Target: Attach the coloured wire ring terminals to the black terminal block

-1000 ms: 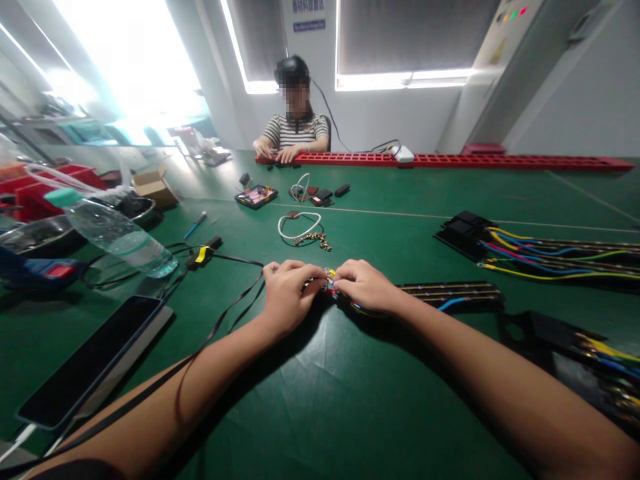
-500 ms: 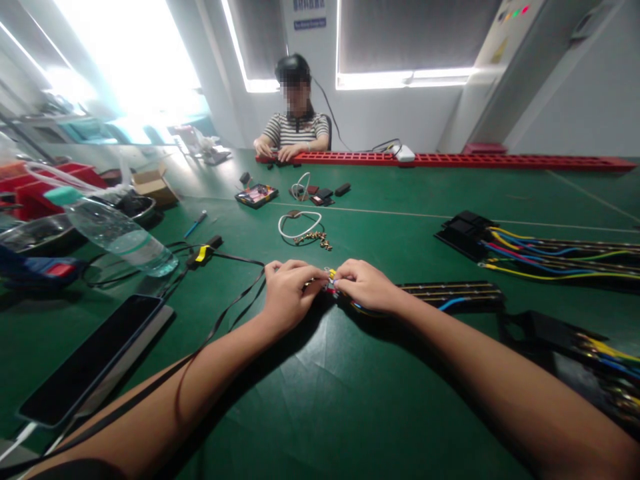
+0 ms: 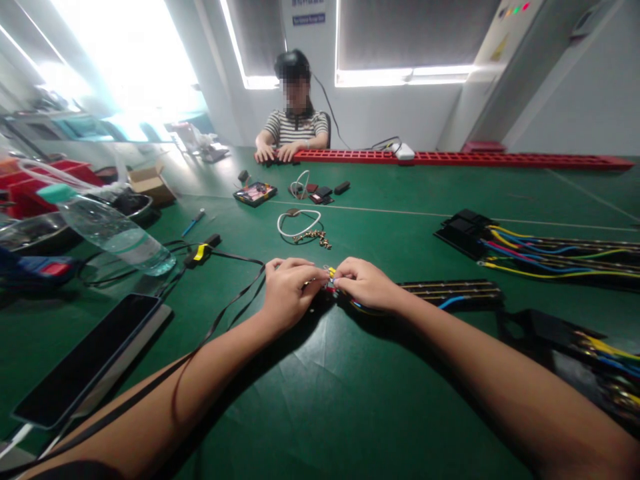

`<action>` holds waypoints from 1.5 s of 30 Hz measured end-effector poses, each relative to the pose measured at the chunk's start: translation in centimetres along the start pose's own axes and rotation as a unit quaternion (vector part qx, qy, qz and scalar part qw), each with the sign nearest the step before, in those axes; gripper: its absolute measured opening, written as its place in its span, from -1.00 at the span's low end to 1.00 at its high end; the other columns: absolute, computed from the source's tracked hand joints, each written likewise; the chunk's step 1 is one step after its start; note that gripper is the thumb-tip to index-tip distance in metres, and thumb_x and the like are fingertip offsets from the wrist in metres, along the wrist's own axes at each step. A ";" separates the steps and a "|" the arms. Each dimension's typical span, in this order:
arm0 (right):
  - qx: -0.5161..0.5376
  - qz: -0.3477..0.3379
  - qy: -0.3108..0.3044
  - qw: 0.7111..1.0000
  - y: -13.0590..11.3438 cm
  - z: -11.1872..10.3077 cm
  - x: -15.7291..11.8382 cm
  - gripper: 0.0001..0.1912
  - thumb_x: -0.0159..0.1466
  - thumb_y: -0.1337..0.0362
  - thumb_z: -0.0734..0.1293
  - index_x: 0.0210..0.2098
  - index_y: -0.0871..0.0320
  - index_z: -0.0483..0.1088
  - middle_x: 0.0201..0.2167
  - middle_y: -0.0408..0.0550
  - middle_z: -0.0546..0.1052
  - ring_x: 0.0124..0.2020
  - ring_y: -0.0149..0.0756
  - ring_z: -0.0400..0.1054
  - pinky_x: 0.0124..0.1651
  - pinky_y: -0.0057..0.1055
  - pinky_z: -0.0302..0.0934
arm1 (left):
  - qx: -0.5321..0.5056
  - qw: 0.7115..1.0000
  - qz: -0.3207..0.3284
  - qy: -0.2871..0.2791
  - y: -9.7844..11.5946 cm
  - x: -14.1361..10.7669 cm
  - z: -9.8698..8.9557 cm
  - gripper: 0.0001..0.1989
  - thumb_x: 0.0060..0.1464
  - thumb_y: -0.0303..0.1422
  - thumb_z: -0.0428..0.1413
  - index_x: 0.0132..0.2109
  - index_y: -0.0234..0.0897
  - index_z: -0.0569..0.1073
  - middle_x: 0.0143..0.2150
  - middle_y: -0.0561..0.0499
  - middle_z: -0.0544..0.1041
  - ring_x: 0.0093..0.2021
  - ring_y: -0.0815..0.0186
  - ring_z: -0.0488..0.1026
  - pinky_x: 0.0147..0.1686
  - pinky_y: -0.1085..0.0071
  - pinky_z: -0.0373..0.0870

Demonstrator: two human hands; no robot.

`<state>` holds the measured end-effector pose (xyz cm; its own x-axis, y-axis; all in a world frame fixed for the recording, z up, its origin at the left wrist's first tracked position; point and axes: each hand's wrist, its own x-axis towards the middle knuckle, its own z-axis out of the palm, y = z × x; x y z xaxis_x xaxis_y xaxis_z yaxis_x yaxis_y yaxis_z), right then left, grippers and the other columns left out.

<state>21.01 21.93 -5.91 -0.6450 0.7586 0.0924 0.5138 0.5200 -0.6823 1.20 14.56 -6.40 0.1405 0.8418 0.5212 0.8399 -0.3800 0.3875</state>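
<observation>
My left hand (image 3: 293, 290) is closed, thumb and fingers pinched on something small that I cannot make out. Just right of it, my right hand (image 3: 365, 283) pinches the wire ends (image 3: 332, 272), where yellow and metal bits show between the fingertips. From under the right hand a black strip assembly (image 3: 450, 293) with gold lines and a blue wire runs to the right. Beyond the hands, a white cable loop (image 3: 300, 223) lies on the green table beside a row of small brass parts (image 3: 320, 238).
A bottle (image 3: 120, 233), phone (image 3: 90, 360) and black cable (image 3: 220, 320) lie left; the cable crosses my left forearm. More wired black assemblies (image 3: 465, 233) are right. Across the table, a person (image 3: 296, 127) has both hands by a red rail (image 3: 450, 159).
My hands keep nearly the same pose and place. The view has shifted slightly. The fingers of the person across the table have moved a little.
</observation>
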 end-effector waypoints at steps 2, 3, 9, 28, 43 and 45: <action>0.004 -0.003 0.002 1.000 0.1 0.0 0.0 -0.80 0.25 0.27 0.27 -0.39 0.16 0.52 -0.29 -0.03 0.52 -0.25 -0.30 0.36 -0.21 -0.45 0.15 | 0.001 1.000 0.004 0.000 -0.1 0.0 0.1 -0.88 0.26 -0.27 0.16 -0.19 0.00 0.62 -0.18 0.11 0.67 -0.03 0.21 0.53 0.05 0.11 0.05; 0.005 -0.005 0.002 1.000 0.1 0.1 0.0 -0.80 0.25 0.27 0.27 -0.40 0.16 0.52 -0.29 -0.03 0.52 -0.25 -0.30 0.36 -0.21 -0.45 0.15 | 0.001 1.000 0.008 0.001 -0.1 0.0 0.1 -0.88 0.26 -0.28 0.16 -0.18 0.00 0.62 -0.18 0.12 0.67 -0.03 0.21 0.53 0.05 0.11 0.05; 0.018 -0.006 0.008 1.000 0.2 0.1 0.0 -0.82 0.23 0.29 0.27 -0.43 0.16 0.50 -0.31 -0.05 0.51 -0.27 -0.31 0.35 -0.21 -0.45 0.15 | 0.003 1.000 0.019 -0.014 -0.1 0.2 -0.2 -0.86 0.28 -0.28 0.14 -0.16 0.01 0.62 -0.12 0.12 0.67 0.02 0.18 0.49 0.06 0.08 0.04; -0.089 0.009 0.037 0.995 -1.6 0.1 -1.0 -0.91 0.19 0.27 0.32 -0.42 0.16 0.40 -0.30 -0.07 0.43 -0.28 -0.31 0.30 -0.19 -0.42 0.12 | 0.046 0.996 0.064 -0.045 -1.6 -1.8 -2.0 -0.35 0.10 -0.19 0.10 0.32 -0.25 0.25 0.18 -0.16 0.44 0.18 -0.03 0.28 0.17 0.02 0.18; -0.092 0.029 0.034 0.995 -2.3 0.1 -1.5 -0.90 0.19 0.25 0.31 -0.34 0.13 0.45 -0.42 -0.11 0.52 -0.42 -0.35 0.29 -0.35 -0.44 -0.03 | 0.094 0.990 0.039 -0.098 -1.7 -1.8 -1.7 -0.43 0.16 -0.13 0.07 0.27 -0.22 0.31 0.18 -0.15 0.42 0.18 -0.03 0.26 0.15 0.01 0.21; -0.088 0.031 0.041 0.995 -2.3 0.1 -1.5 -0.85 0.20 0.23 0.33 -0.24 0.11 0.46 -0.40 -0.12 0.53 -0.41 -0.35 0.31 -0.34 -0.44 -0.02 | 0.096 0.990 0.034 -0.101 -1.5 -1.7 -1.8 -0.44 0.17 -0.11 0.08 0.26 -0.23 0.32 0.17 -0.15 0.43 0.17 -0.03 0.27 0.14 0.00 0.22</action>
<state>20.73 19.51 -4.53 -0.5643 0.8172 0.1176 0.6468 0.5261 -0.5521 -1.22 13.01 -6.50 0.2864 0.8836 0.3705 0.9064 -0.3751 0.1941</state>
